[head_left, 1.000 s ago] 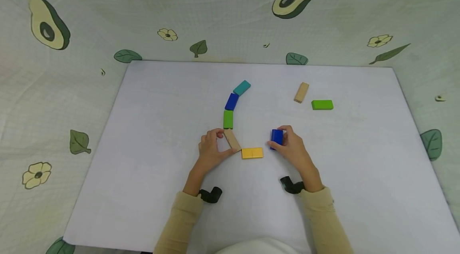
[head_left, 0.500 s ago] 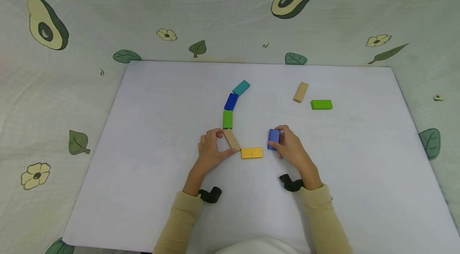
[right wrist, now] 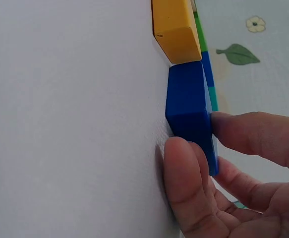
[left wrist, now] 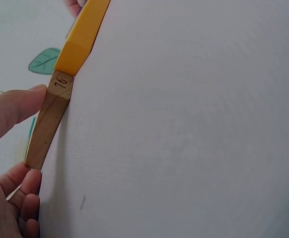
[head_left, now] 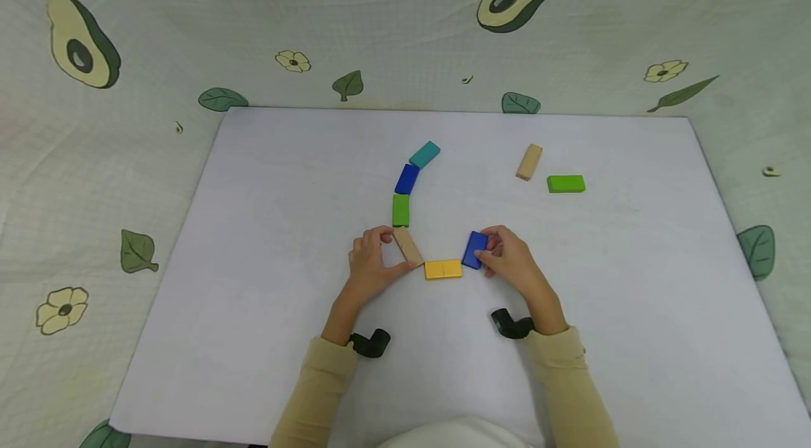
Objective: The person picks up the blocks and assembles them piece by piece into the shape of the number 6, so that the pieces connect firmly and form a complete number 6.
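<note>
My left hand pinches a plain wooden block lengthwise, thumb at one end and a finger at the other. The number 76 shows on that block's end in the left wrist view. A yellow block lies flat against the wooden one. On its other side, my right hand grips a blue block, tilted slightly and with its near end close against the yellow block. Beyond my left fingers, a green block, another blue block and a teal block continue the curved row.
At the right back lie a loose wooden block and a loose green block. All of it rests on a white tabletop, with an avocado-print cloth behind and at both sides.
The blue block in my right hand has come left to the yellow block and turned, so its near end points left. My left hand keeps its place on the wooden block.
</note>
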Demonstrator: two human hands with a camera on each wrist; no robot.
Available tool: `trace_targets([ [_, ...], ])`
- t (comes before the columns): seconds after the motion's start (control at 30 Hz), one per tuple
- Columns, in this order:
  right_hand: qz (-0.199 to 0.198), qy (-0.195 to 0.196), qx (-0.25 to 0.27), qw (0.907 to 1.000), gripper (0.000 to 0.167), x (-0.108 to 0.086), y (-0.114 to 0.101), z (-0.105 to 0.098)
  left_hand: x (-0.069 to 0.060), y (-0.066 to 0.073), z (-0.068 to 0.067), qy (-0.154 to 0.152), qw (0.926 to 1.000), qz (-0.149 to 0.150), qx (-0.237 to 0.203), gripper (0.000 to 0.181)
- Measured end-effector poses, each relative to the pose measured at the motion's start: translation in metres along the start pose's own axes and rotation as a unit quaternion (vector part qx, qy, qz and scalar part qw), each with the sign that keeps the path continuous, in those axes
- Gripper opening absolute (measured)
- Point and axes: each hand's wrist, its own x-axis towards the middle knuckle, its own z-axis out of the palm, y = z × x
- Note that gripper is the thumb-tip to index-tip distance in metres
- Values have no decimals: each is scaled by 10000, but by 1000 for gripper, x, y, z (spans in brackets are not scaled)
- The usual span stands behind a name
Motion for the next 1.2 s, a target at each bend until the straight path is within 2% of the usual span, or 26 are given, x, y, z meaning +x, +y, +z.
trace_targets([
  [0.3, 344, 73, 165, 9992, 44, 0, 0, 2, -1, 0, 0, -6, 10000, -26, -31, 69],
  [0.6, 281, 117, 228, 9993, 44, 2, 2, 3, 2, -2, 1, 28, 10000, -14, 8, 70],
  [1.2, 557, 27, 182, 9983, 44, -1, -4, 2, 2, -2, 2, 34, 10000, -60, 30, 70],
])
